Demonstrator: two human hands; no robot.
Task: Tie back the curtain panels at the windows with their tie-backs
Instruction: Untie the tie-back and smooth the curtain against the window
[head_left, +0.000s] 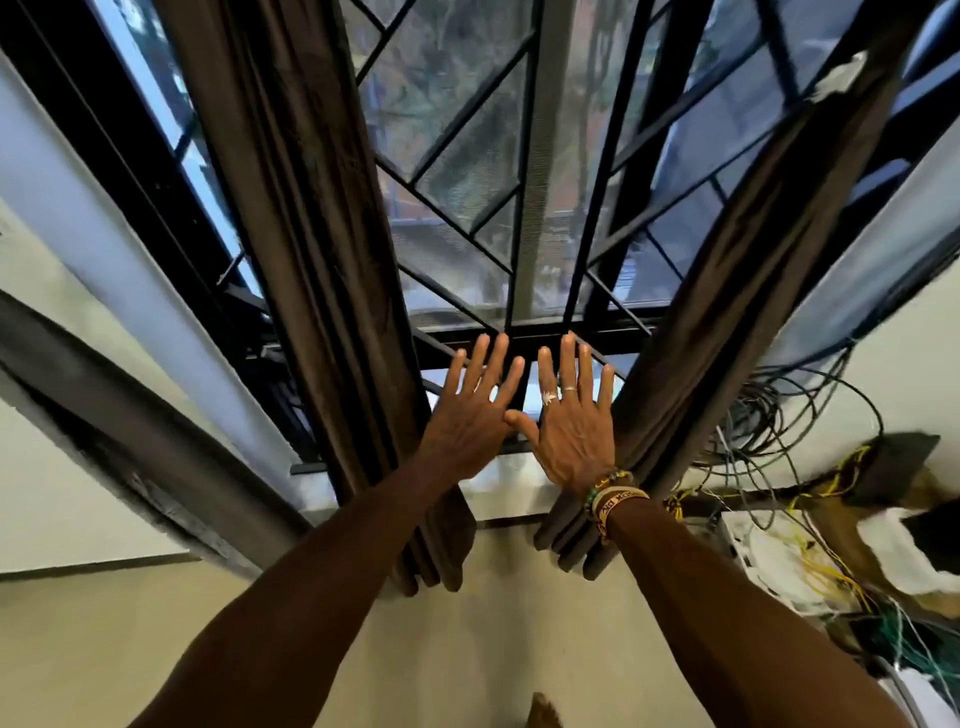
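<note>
Holding left hand (475, 415) and right hand (571, 431) up, grip wide, fingers splayed, grasping nothing; hovering between pleated dark-brown fabric curtain panels (322, 260), facing black diagonal-barred metal grille (519, 208).

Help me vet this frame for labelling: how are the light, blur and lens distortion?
Head view: daylight through the window backlights the scene, leaving the left curtain panel and right curtain panel dark. Head view: wide-angle distortion splays them outward. Head view: left hand and right hand sharp, corners smeared.
</note>
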